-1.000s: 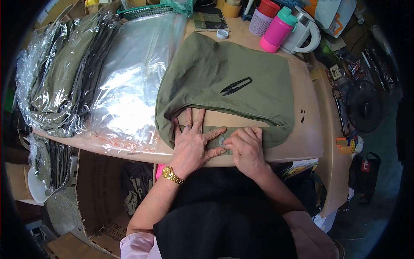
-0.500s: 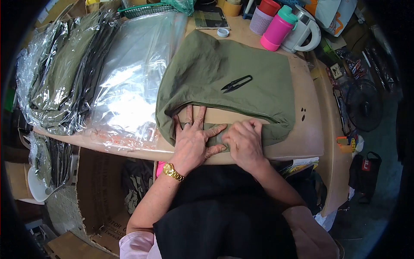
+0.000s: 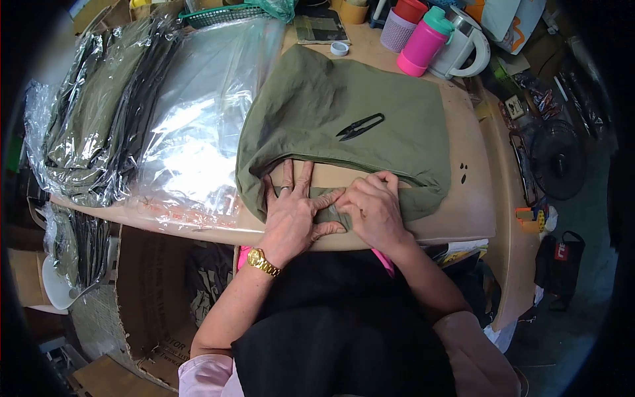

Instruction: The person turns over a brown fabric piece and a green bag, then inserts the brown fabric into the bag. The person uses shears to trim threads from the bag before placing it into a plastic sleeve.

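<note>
An olive-green fabric piece [image 3: 403, 112], perhaps a garment or bag, lies folded on the table, with a long gap near its front edge. My left hand [image 3: 290, 215] is spread flat over that gap and the front strip of fabric, fingers apart, pressing down. Close beside it, my right hand [image 3: 376, 208] is closed, fingertips bunched over the same strip; whatever they pinch is hidden. Black thread snips [image 3: 361, 127] rest on top of the fabric, beyond both hands and touching neither.
To the left are clear plastic bags [image 3: 192, 132] and a stack of olive items in plastic [image 3: 99, 106]. A pink bottle [image 3: 423, 46], a kettle [image 3: 456, 49] and a white ring [image 3: 339, 49] stand at the back. An open cardboard box [image 3: 142, 284] sits below.
My right hand has shifted slightly, its fingers still bunched at the front strip. The left hand holds its place. The whole view has moved a little.
</note>
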A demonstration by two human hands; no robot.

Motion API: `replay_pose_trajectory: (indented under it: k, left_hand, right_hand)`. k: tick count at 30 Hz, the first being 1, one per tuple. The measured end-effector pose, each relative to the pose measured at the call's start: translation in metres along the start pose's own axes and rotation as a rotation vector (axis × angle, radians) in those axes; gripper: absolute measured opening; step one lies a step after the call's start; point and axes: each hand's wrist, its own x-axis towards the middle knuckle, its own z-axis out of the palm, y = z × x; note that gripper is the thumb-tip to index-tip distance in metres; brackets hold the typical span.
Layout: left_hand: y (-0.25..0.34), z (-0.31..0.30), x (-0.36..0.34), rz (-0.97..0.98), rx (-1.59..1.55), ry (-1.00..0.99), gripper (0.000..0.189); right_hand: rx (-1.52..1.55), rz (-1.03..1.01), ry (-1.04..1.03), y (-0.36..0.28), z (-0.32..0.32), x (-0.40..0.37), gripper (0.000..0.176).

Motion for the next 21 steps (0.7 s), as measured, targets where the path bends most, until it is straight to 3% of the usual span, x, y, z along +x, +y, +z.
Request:
replay_pose_trajectory:
  k: [2,4,6,8,11,14,16,18,20,21]
  left_hand:
    - [-0.001,0.002,-0.001,-0.004,-0.003,0.005,0.065]
    - [0.0,-0.001,-0.002,-0.004,-0.005,-0.002,0.067]
    - [0.002,-0.003,0.0,-0.002,-0.006,0.001,0.068]
    - [0.002,-0.004,0.0,-0.008,0.002,-0.02,0.07]
    - [0.001,-0.002,-0.001,-0.004,-0.004,-0.008,0.069]
    - [-0.002,-0.001,-0.002,0.0,0.006,-0.015,0.069]
    - [-0.003,-0.001,-0.001,0.009,0.005,-0.008,0.07]
    - [-0.002,-0.002,-0.002,0.021,0.001,-0.004,0.072]
    - [-0.002,-0.001,-0.001,0.011,0.019,-0.018,0.079]
    - [-0.002,-0.001,-0.002,0.005,0.016,-0.019,0.079]
  right_hand:
    - [-0.064,0.014,0.121,-0.006,0.012,-0.003,0.01]
    - [-0.045,0.045,0.09,-0.011,0.001,-0.013,0.01]
    - [0.02,0.085,-0.278,-0.013,-0.031,-0.019,0.008]
    - [0.142,0.029,-0.387,-0.007,-0.042,-0.022,0.005]
    - [0.025,0.16,0.004,-0.008,-0.038,-0.014,0.004]
    - [0.089,0.03,0.019,-0.002,0.003,-0.007,0.006]
    - [-0.021,-0.004,0.046,0.008,0.001,0.006,0.008]
    - [-0.264,0.07,0.301,0.021,0.0,0.014,0.008]
    - [-0.226,0.091,0.316,0.016,-0.006,0.014,0.007]
    - [-0.112,0.013,0.19,0.008,-0.006,0.011,0.006]
